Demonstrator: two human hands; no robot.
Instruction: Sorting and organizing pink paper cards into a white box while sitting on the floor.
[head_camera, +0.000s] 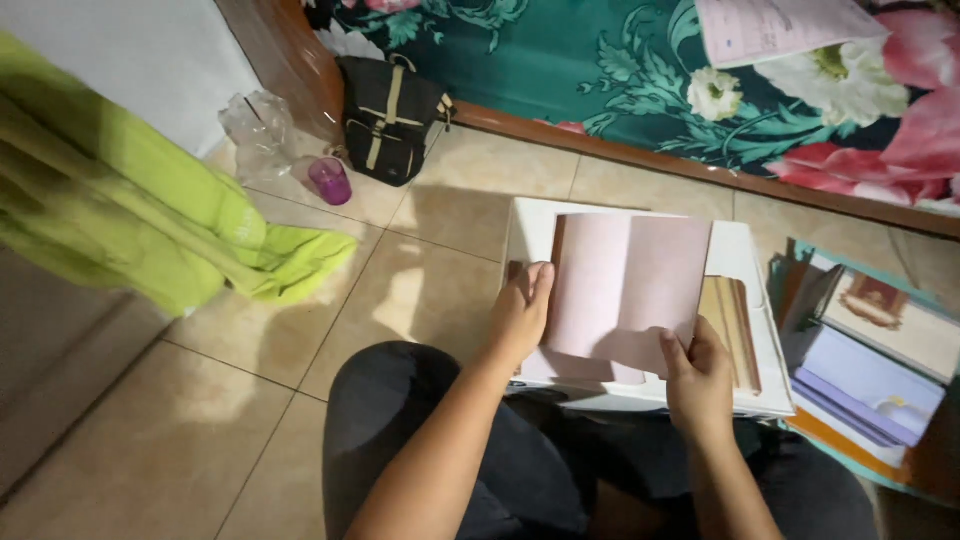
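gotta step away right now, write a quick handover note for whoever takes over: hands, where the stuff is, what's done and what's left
Left hand: grips the left edge of the pink paper sheet, thumb on top.
Right hand: pinches the sheet's lower right corner.
The sheet is held curled over the white box in front of the knees; thin wooden strips lie on the box to its right.
Stack of books on the floor to the right; purple cup and black bag farther off.
Done: sheet picked up in both hands.
Left: it is not yet flat or set down.
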